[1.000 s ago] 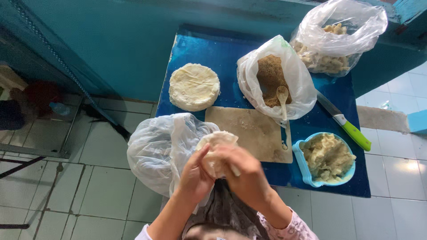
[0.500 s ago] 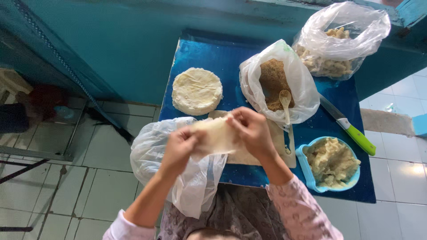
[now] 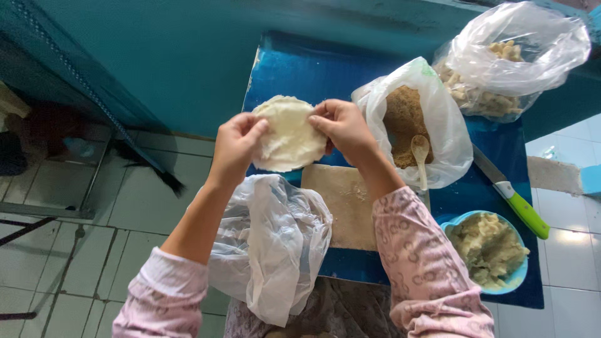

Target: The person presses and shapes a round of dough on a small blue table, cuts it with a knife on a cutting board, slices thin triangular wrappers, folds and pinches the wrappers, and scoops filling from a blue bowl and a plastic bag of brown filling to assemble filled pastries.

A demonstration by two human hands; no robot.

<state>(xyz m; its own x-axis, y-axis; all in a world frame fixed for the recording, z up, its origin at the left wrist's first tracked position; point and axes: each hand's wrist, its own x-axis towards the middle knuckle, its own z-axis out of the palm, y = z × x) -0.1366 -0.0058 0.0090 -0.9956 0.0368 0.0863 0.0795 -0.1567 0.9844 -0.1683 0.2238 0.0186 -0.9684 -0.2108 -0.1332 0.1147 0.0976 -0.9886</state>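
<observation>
Both hands, left hand (image 3: pixel 235 145) and right hand (image 3: pixel 341 127), pinch the thin round pale dough sheet (image 3: pixel 288 133); gentle, even pulls should keep it whole.

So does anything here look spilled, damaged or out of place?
Nothing spilled or broken. The one oddity: the crumpled plastic bag hangs off the blue table edge, over the floor. The left hand and right hand hold the dough disc intact.

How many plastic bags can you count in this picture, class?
3. An open bag of brown filling sits mid-table, a clear bag of pale pieces lies at the far right corner, and a crumpled bag hangs at the near edge. Others could be out of frame.
</observation>
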